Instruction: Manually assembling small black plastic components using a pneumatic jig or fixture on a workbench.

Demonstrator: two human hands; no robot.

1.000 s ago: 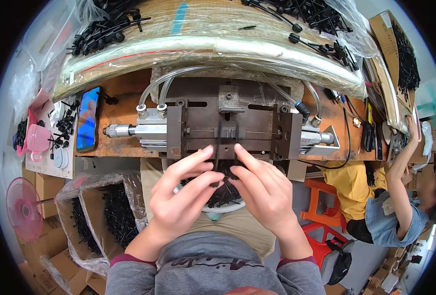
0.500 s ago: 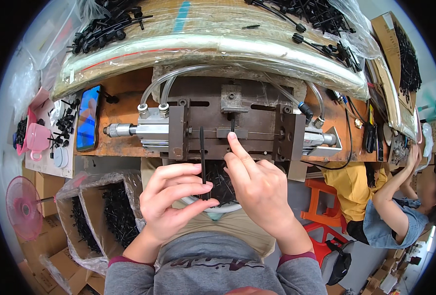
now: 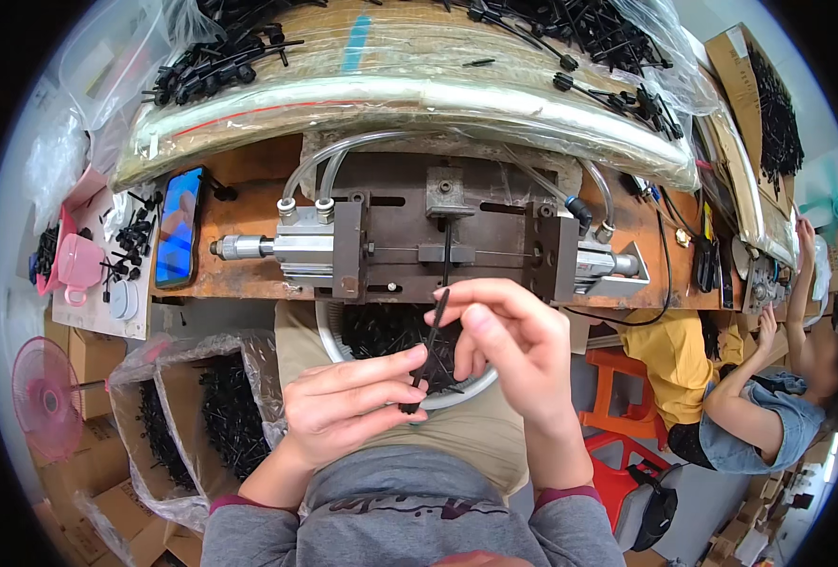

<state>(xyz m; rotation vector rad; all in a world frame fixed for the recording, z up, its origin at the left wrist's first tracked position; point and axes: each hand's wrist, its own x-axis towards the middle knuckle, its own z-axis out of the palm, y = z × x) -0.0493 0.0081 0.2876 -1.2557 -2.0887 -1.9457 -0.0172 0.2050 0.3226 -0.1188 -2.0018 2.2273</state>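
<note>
Thin black plastic rods point(image 3: 428, 345) are pinched upright in my left hand point(image 3: 343, 406), with thicker ends at the bottom; I cannot tell how many. My right hand point(image 3: 523, 350) hovers at the front of the clamping fixture point(image 3: 409, 283), fingers loosely bent and thumb apart, its index fingertip beside the rods' upper tip. Another black rod point(image 3: 448, 241) lies front to back in the fixture's small grey middle block point(image 3: 431, 253); its near end runs down to my right fingers. Below my hands, a round white-rimmed tub point(image 3: 329, 326) of black rods rests at my lap.
Air cylinders point(image 3: 305, 255) with clear hoses flank the fixture. A phone point(image 3: 179, 227) lies left on the bench. Behind is a plastic-wrapped board point(image 3: 400, 94) with black parts. Bagged boxes point(image 3: 168, 378) of parts stand lower left. A co-worker point(image 3: 759, 406) sits at right beside an orange stool point(image 3: 617, 383).
My right hand has drawn back from the middle block toward me, its pointing finger now bent. A rod now shows lengthwise in the block. The rods in my left hand tilt and shifted right.
</note>
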